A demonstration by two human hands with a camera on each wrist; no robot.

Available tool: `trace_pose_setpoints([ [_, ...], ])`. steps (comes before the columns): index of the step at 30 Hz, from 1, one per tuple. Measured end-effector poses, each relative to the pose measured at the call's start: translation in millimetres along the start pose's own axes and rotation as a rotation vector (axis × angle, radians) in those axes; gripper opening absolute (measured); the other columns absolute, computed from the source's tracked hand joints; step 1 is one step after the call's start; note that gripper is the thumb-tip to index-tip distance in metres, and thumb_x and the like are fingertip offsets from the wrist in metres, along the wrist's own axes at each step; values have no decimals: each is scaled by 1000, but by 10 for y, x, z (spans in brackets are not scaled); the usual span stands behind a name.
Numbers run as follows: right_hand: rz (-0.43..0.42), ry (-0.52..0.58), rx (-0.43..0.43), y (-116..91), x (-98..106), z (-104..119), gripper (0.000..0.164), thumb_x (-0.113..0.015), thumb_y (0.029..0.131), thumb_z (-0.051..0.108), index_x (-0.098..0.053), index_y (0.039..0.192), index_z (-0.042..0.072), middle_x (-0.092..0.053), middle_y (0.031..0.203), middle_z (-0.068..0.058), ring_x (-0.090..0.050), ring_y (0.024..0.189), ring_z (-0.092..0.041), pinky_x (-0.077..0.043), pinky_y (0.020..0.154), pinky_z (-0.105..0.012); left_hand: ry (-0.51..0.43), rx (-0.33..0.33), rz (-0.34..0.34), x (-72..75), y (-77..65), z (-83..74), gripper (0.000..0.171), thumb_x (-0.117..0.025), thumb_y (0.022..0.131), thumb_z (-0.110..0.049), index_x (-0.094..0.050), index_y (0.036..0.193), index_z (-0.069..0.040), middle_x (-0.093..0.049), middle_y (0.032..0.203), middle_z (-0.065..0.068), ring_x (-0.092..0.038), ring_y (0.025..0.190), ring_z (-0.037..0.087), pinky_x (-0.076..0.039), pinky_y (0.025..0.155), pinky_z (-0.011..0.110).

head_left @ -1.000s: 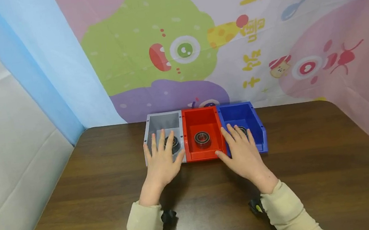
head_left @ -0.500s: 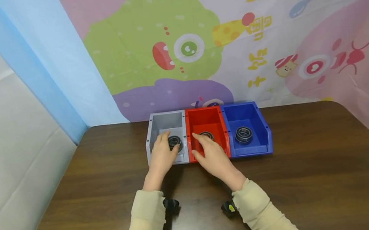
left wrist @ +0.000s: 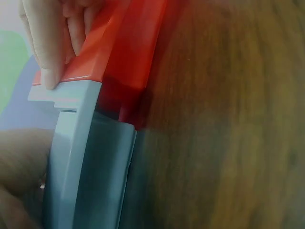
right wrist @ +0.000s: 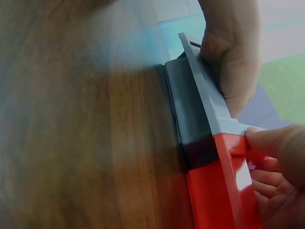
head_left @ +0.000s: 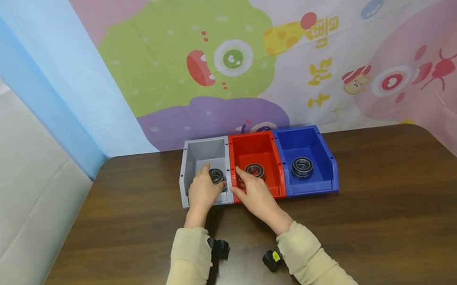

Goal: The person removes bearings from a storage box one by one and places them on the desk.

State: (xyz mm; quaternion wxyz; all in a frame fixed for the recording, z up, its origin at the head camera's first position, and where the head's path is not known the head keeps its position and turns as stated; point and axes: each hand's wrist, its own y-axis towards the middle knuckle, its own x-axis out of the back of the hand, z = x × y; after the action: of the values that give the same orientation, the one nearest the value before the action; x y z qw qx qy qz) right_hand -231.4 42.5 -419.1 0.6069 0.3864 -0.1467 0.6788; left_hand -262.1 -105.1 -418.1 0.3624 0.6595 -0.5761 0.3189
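Observation:
Three open-fronted bins stand joined side by side: a grey bin [head_left: 208, 149], a red bin [head_left: 252, 144] and a blue bin [head_left: 298, 139]. My left hand [head_left: 205, 194] reaches into the grey bin, its index finger and thumb on either side of a ball bearing [head_left: 216, 176]; whether they hold it is hidden. My right hand [head_left: 258, 196] grips the red bin's left wall, thumb on the seam with the grey bin and fingers inside, as the right wrist view shows. A second bearing [head_left: 255, 171] lies in the red bin, a third bearing [head_left: 302, 167] in the blue one.
The bins stand near the back edge of a brown wooden table [head_left: 392, 217]. A cartoon-printed cloth [head_left: 150, 66] hangs right behind them. Pale padded panels [head_left: 19, 177] rise at the left side. Each wrist wears a small black camera [head_left: 220, 248].
My right hand has moved left from over the blue bin to the red bin's left wall. My left hand has dropped into the grey bin, its fingers drawn in around the bearing.

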Motion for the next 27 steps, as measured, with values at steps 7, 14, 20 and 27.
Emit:
trace_pose_setpoints([
  [7, 4, -19, 6, -2, 5, -5, 57, -63, 85, 23, -43, 134, 2, -55, 125, -16, -60, 102, -26, -46, 90, -38, -31, -6, -48, -5, 0, 14, 63, -72, 74, -26, -50, 126, 2, -55, 123, 21, -55, 106, 40, -44, 87, 48],
  [14, 6, -22, 10, -6, -6, -10, 57, -63, 85, 23, -43, 134, 2, -53, 128, -16, -58, 107, -27, -44, 92, -39, -76, -48, -118, -21, -12, 70, 59, -75, 70, -24, -56, 119, 3, -59, 115, 22, -57, 101, 39, -45, 84, 48],
  [20, 14, -29, 5, -4, -11, -19, 58, -63, 85, 25, -43, 135, 3, -52, 129, -16, -56, 110, -27, -43, 93, -39, -141, -26, -136, -16, -25, 83, 59, -75, 68, -24, -57, 119, -1, -58, 114, 19, -56, 104, 36, -44, 86, 46],
  [27, 20, -26, 5, -1, 3, -36, 59, -63, 85, 25, -43, 135, 3, -54, 127, -16, -58, 106, -26, -44, 92, -39, -206, -43, -158, -15, -45, 99, 56, -77, 66, -25, -56, 114, -5, -53, 107, 15, -54, 98, 32, -43, 83, 43],
])
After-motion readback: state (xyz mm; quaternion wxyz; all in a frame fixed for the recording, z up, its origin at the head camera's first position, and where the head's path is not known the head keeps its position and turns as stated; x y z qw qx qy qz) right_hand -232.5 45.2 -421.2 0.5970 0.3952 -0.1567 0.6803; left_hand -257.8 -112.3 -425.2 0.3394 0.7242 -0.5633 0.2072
